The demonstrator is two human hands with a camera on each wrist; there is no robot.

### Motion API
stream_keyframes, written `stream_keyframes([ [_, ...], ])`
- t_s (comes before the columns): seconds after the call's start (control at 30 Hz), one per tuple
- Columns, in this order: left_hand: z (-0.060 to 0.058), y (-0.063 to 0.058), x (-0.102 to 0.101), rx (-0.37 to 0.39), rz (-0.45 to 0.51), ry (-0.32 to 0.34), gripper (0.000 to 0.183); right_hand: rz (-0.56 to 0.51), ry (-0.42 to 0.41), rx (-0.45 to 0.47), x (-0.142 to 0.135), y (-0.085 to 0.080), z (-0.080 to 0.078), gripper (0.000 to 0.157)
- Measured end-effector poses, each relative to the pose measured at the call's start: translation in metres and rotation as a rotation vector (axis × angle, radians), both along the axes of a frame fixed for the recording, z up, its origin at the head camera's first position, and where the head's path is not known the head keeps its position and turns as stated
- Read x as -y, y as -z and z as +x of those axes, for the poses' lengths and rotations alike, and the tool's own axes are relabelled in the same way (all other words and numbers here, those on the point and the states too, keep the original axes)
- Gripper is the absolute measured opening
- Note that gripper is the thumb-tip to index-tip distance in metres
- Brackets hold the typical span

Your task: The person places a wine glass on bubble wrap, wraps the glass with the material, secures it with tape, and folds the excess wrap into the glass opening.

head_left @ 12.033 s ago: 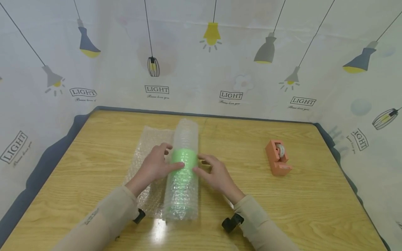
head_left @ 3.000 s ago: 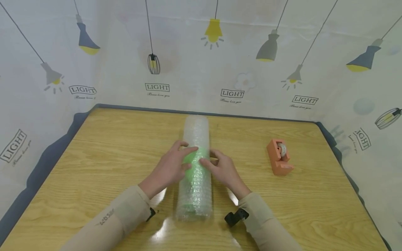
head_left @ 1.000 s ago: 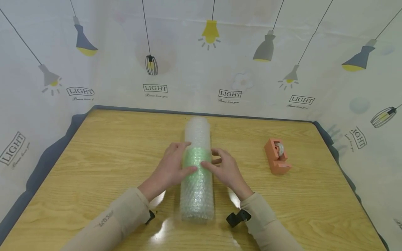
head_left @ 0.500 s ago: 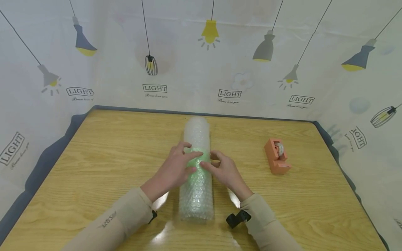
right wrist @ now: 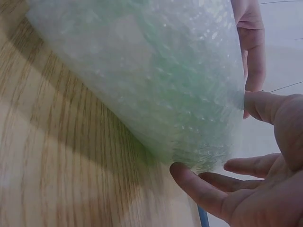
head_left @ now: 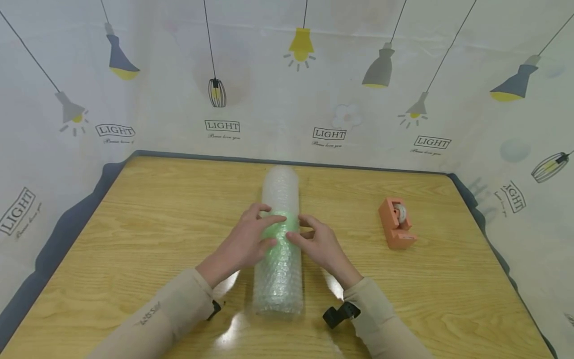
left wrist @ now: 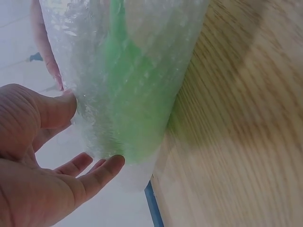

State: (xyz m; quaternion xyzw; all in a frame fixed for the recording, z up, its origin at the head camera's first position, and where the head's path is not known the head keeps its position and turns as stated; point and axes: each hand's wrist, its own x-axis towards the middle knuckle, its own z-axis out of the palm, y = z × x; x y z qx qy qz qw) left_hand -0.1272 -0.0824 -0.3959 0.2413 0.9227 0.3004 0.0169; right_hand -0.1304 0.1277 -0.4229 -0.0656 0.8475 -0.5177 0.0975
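Note:
A long roll of bubble wrap (head_left: 279, 279) lies lengthwise on the wooden table, pointing away from me. Something green inside it shows through the clear layers, strongest near the middle; its shape is blurred by the bubbles. From the left, my left hand (head_left: 244, 239) touches the roll, with the index finger stretched across its top and the thumb nearer me. My right hand (head_left: 322, 245) rests on the right side, thumb on top and the other fingers against the flank. Both wrist views show fingertips (left wrist: 116, 163) touching the plastic with the palms away from it.
An orange tape dispenser (head_left: 396, 224) with a tape roll stands on the right of the table (head_left: 148, 209). Behind and at the sides hangs a pale cloth (head_left: 278, 114) printed with lamps. A black camera (head_left: 341, 314) sits on my right wrist.
Twelve seconds ago a flat sheet of bubble wrap lay left of the roll; now it is wound up and the roll lies further right. Lately my left fingers have shifted slightly on it.

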Motion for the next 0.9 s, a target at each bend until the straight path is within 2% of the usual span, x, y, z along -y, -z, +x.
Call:
stream_keyframes([
  [0.43, -0.0005, 0.0041, 0.0050, -0.020, 0.046, 0.013, 0.053, 0.029, -0.013, -0.090, 0.0007, -0.0052, 0.0030, 0.062],
  [0.63, 0.0008, 0.0028, 0.0058, 0.038, 0.054, -0.016, 0.054, 0.030, -0.010, -0.163, 0.0011, -0.0065, 0.0029, 0.060],
  [0.9, 0.0007, 0.0062, 0.0070, 0.114, 0.123, -0.026, 0.056, 0.071, 0.006, -0.206, 0.0026, -0.0091, 0.0036, 0.056],
])
